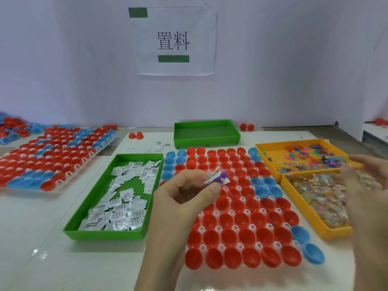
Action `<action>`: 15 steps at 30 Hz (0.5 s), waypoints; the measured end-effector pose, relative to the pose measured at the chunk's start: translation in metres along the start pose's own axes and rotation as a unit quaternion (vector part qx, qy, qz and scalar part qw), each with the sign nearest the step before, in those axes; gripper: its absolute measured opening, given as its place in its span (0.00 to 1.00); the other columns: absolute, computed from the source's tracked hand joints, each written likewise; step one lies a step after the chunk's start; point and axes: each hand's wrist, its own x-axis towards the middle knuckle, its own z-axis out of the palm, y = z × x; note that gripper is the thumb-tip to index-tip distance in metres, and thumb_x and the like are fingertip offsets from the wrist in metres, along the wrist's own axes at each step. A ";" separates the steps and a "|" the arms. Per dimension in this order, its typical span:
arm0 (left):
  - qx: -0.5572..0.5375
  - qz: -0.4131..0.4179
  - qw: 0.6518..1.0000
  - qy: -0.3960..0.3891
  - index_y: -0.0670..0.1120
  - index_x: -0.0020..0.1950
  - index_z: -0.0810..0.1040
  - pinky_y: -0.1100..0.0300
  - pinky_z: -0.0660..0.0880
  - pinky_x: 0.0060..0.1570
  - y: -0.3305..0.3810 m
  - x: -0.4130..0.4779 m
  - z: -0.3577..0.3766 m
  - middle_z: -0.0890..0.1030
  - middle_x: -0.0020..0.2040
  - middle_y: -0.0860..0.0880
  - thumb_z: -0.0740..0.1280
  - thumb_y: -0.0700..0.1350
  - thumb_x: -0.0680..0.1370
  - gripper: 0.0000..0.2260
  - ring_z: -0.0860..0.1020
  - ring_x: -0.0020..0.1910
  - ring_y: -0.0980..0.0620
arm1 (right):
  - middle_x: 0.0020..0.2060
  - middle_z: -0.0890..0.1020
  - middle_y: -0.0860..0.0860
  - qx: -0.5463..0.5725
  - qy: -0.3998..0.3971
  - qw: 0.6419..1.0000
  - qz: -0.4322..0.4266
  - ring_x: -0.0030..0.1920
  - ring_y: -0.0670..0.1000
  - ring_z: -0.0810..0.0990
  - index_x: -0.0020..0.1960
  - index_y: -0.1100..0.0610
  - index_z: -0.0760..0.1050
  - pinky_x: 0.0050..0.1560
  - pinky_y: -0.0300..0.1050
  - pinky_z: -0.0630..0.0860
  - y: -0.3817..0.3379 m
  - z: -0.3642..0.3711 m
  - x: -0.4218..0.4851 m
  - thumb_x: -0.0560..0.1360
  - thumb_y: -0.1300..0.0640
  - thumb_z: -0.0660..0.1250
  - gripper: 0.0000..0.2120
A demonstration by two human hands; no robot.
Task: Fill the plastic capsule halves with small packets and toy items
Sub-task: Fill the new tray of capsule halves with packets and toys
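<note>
Red and blue capsule halves (241, 219) are racked at lower centre, between a green packet tray (105, 235), left, and yellow toy trays (336, 232), right. A purple toy (220, 177) is pinched above them by the left hand (182, 198). Whether the blurred right hand (363, 185) grips anything cannot be told.

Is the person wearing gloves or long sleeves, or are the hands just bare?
Just bare. The left hand and the right hand have no gloves, and no sleeve shows on either forearm down to the picture's edge. I see no ring, watch or bracelet on the left one. The right one is blurred, so small things on it can't be told.
</note>
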 end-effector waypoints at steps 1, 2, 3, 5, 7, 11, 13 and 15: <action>0.004 -0.002 1.000 -0.002 0.50 0.44 0.87 0.63 0.80 0.44 -0.001 0.000 0.002 0.85 0.39 0.48 0.80 0.53 0.59 0.16 0.84 0.41 0.50 | 0.51 0.80 0.36 0.012 -0.034 0.999 -0.013 0.54 0.39 0.77 0.52 0.34 0.76 0.61 0.48 0.76 -0.006 0.000 0.000 0.72 0.42 0.66 0.09; 0.010 -0.004 1.000 -0.007 0.51 0.44 0.87 0.63 0.80 0.45 -0.002 0.000 0.004 0.85 0.39 0.48 0.81 0.52 0.59 0.15 0.84 0.41 0.50 | 0.51 0.81 0.36 0.047 -0.081 0.995 -0.035 0.54 0.39 0.79 0.52 0.36 0.77 0.58 0.42 0.77 -0.014 0.001 -0.003 0.73 0.44 0.68 0.08; 0.020 -0.003 1.000 -0.016 0.51 0.43 0.86 0.64 0.79 0.44 -0.003 0.000 0.006 0.85 0.39 0.48 0.83 0.50 0.60 0.14 0.84 0.41 0.50 | 0.51 0.83 0.38 0.093 -0.143 0.983 -0.060 0.54 0.40 0.81 0.53 0.37 0.78 0.54 0.35 0.78 -0.025 0.003 -0.007 0.74 0.47 0.70 0.09; 0.042 0.005 0.998 -0.037 0.52 0.42 0.86 0.67 0.78 0.41 -0.003 -0.001 0.010 0.85 0.37 0.49 0.83 0.47 0.62 0.12 0.84 0.39 0.53 | 0.51 0.85 0.43 0.163 -0.301 0.934 -0.100 0.52 0.44 0.84 0.54 0.42 0.80 0.49 0.31 0.78 -0.051 0.010 -0.026 0.74 0.49 0.72 0.09; 0.057 0.021 0.997 -0.046 0.52 0.41 0.86 0.68 0.77 0.40 -0.001 -0.002 0.012 0.85 0.37 0.50 0.79 0.47 0.64 0.08 0.83 0.38 0.56 | 0.50 0.85 0.44 0.176 -0.425 0.878 -0.131 0.50 0.47 0.84 0.55 0.43 0.81 0.49 0.35 0.79 -0.073 0.019 -0.046 0.73 0.48 0.73 0.11; 0.069 0.042 0.996 -0.032 0.52 0.42 0.86 0.63 0.79 0.44 -0.001 -0.002 0.008 0.86 0.40 0.49 0.80 0.45 0.65 0.08 0.85 0.42 0.53 | 0.43 0.86 0.46 0.195 -0.449 0.862 -0.130 0.46 0.48 0.85 0.48 0.49 0.83 0.48 0.39 0.81 -0.085 0.034 -0.065 0.71 0.60 0.76 0.08; 0.068 0.041 0.996 -0.029 0.52 0.42 0.86 0.63 0.79 0.44 -0.003 -0.002 0.007 0.86 0.40 0.48 0.78 0.46 0.66 0.06 0.85 0.42 0.53 | 0.41 0.86 0.46 0.193 -0.442 0.866 -0.132 0.45 0.47 0.86 0.46 0.49 0.84 0.46 0.37 0.81 -0.086 0.036 -0.066 0.71 0.61 0.76 0.09; 0.067 0.044 0.996 -0.036 0.51 0.42 0.86 0.64 0.79 0.43 -0.003 -0.002 0.008 0.86 0.39 0.49 0.78 0.46 0.67 0.05 0.84 0.41 0.54 | 0.40 0.86 0.44 0.189 -0.435 0.870 -0.137 0.44 0.46 0.86 0.46 0.48 0.84 0.45 0.35 0.80 -0.085 0.035 -0.066 0.71 0.58 0.75 0.07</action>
